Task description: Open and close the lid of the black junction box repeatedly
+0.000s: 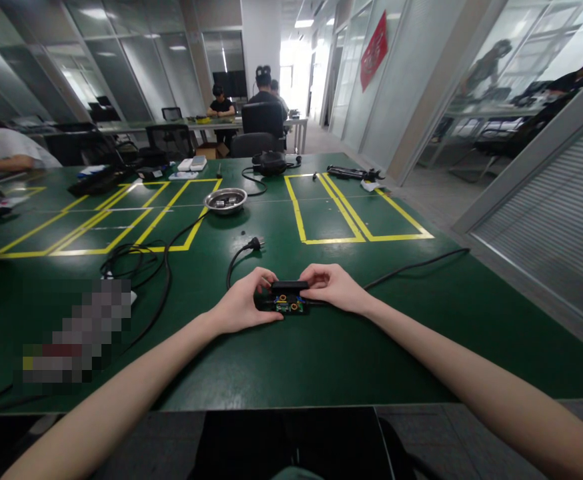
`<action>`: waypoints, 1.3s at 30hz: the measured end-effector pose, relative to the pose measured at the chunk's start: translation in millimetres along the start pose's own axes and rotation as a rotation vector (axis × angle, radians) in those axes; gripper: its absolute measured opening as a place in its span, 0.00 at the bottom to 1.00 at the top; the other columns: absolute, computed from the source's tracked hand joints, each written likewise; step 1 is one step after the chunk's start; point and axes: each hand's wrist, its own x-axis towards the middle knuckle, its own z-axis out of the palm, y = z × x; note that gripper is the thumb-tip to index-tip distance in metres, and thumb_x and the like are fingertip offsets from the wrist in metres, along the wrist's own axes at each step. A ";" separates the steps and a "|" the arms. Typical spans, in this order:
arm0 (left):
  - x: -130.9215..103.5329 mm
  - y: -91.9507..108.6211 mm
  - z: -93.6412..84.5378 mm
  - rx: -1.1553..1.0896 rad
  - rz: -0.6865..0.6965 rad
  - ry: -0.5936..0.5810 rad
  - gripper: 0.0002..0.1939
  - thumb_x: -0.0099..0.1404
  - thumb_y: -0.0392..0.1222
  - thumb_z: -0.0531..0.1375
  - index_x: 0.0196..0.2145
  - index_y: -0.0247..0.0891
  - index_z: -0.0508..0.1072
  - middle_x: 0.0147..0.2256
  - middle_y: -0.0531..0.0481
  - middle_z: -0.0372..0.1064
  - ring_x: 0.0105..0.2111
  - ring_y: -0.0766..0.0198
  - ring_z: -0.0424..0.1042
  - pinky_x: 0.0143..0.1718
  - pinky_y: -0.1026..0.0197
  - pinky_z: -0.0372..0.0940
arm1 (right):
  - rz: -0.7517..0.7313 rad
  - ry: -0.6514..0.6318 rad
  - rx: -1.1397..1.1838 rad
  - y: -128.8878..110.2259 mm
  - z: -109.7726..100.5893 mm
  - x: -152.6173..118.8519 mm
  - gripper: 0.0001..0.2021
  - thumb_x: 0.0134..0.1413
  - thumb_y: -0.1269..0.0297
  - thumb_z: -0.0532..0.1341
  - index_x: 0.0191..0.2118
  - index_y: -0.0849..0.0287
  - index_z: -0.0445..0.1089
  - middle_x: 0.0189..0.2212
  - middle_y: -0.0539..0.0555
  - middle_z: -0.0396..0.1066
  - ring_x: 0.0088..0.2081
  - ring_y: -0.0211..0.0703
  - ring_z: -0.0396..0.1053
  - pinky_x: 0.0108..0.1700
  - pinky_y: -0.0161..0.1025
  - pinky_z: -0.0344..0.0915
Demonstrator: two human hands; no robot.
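Table [371,373] first, green and broad, and all the action sits well in from the near edge, a long way short of the far one. Two hands on it! Left hand [246,300] curls round the left end of the case, thumb along the near side, fingers up by the cover; right hand [335,288] pinches the cover's right end between thumb and fingers. Between them, the small black case [306,309] lies open, whether resting on the table or just above it I can't tell. Its black cover [290,285] stands along the far side, the circuit board [289,309] bare below.

So the step in hand looks like working that cover at the open case; on or off, this moment won't say. Next move, I'd judge, calls for a firm hold on the base and an even grip on both cover ends, clear of the components.

Now the count, big to small: one table; two yellow tape frames toward the right edge; two hands; one metal bowl [226,211] nearer the far edge, its contents too small to number; one case, one cover, one board; one plug [256,245] beyond the left hand; and, tiniest, two copper-coloured coils [294,307] showing.
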 end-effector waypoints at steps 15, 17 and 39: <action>1.1 2.2 -1.3 -0.002 0.029 -0.005 0.26 0.54 0.43 0.75 0.47 0.40 0.69 0.44 0.49 0.73 0.41 0.58 0.74 0.44 0.55 0.70 | -0.094 -0.090 -0.012 -0.8 -4.9 -0.2 0.17 0.46 0.53 0.75 0.36 0.59 0.78 0.35 0.52 0.78 0.37 0.43 0.77 0.42 0.42 0.75; 1.3 2.7 -1.4 -0.001 0.019 -0.011 0.26 0.54 0.43 0.74 0.47 0.40 0.69 0.44 0.49 0.73 0.41 0.58 0.73 0.45 0.54 0.70 | -0.086 -0.092 -0.020 -1.3 -4.5 -0.7 0.17 0.46 0.52 0.75 0.36 0.59 0.77 0.35 0.52 0.78 0.37 0.43 0.77 0.43 0.42 0.76; 1.4 3.9 -4.6 0.103 0.190 -0.040 0.10 0.70 0.48 0.64 0.38 0.38 0.74 0.40 0.45 0.75 0.39 0.58 0.76 0.42 0.57 0.71 | -0.606 -0.196 -0.705 -9.8 -2.1 -11.6 0.16 0.55 0.62 0.72 0.48 0.59 0.74 0.46 0.58 0.73 0.45 0.47 0.74 0.46 0.42 0.72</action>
